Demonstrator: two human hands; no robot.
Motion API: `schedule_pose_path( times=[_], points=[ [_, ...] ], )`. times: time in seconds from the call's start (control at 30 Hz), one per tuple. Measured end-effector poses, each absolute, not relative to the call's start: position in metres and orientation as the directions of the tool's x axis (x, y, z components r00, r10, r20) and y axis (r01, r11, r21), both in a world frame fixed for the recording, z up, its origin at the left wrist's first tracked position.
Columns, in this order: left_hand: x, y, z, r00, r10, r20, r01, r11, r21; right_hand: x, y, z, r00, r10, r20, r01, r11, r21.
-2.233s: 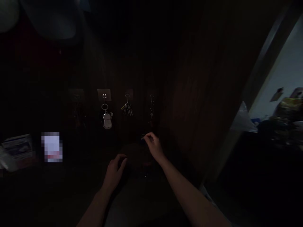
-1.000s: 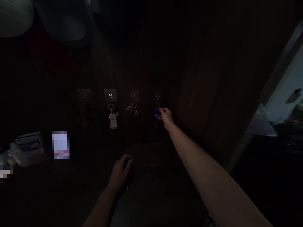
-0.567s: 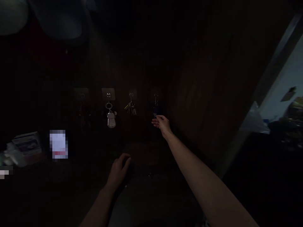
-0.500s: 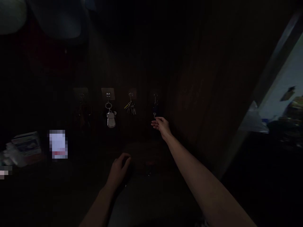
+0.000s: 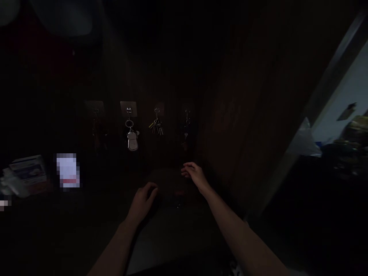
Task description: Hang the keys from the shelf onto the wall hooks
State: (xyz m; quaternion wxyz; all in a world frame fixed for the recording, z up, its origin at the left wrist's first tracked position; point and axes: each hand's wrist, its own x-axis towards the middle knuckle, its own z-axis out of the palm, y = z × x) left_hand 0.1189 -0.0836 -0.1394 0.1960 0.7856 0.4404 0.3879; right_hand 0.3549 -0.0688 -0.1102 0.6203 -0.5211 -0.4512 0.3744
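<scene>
Right hand [image 5: 196, 177], fingers [image 5: 186, 169] open, empty, below keys [image 5: 186, 135] hanging from a hook [image 5: 187, 114]

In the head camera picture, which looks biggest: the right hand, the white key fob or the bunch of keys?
1. Right hand, though it is nearest the camera.
2 and 3. White key fob and bunch of keys: they look too alike to rank.

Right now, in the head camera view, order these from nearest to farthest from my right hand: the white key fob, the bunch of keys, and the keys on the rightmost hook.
From your right hand:
1. Keys on the rightmost hook: above the hand, slightly left.
2. Bunch of keys: on the next hook left.
3. White key fob: one hook farther left.
</scene>
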Motion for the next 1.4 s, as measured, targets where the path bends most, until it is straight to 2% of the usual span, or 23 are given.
schedule_pose_path(
  times=[0.33,0.43,0.53,0.67,0.87,1.0,1.1,1.27,1.4],
  points=[
    [0.121,-0.088,-0.135,0.343,0.835,0.431,0.523,-0.551,0.65,0.351,-0.096,-0.129,-0.029,0.985,0.172,0.321,0.172,-0.931],
    [0.12,-0.085,-0.137,0.275,0.866,0.417,0.513,-0.499,0.699,0.35,-0.105,-0.126,-0.178,0.977,0.117,0.409,0.182,-0.894],
    [0.117,-0.08,-0.139,0.136,0.9,0.414,0.452,-0.428,0.783,0.349,-0.109,-0.126,-0.272,0.957,0.101,0.491,0.228,-0.841],
    [0.11,-0.074,-0.141,-0.071,0.922,0.381,0.406,-0.322,0.855,0.346,-0.105,-0.135,-0.274,0.948,0.164,0.597,0.302,-0.744],
    [0.107,-0.072,-0.14,-0.113,0.923,0.367,0.405,-0.295,0.865,0.336,-0.094,-0.147,-0.145,0.94,0.31,0.651,0.327,-0.685],
    [0.109,-0.075,-0.14,-0.071,0.924,0.377,0.43,-0.313,0.847,0.333,-0.09,-0.146,-0.039,0.929,0.368,0.594,0.318,-0.739],
    [0.112,-0.077,-0.142,0.059,0.907,0.418,0.479,-0.393,0.785,0.332,-0.088,-0.144,0.066,0.932,0.357,0.486,0.282,-0.827],
    [0.116,-0.08,-0.146,0.258,0.845,0.469,0.57,-0.525,0.633,0.328,-0.086,-0.139,0.216,0.932,0.29,0.313,0.215,-0.925],
    [0.119,-0.082,-0.144,0.325,0.81,0.489,0.596,-0.577,0.559,0.323,-0.087,-0.139,0.221,0.96,0.171,0.136,0.143,-0.98]
  ],
)
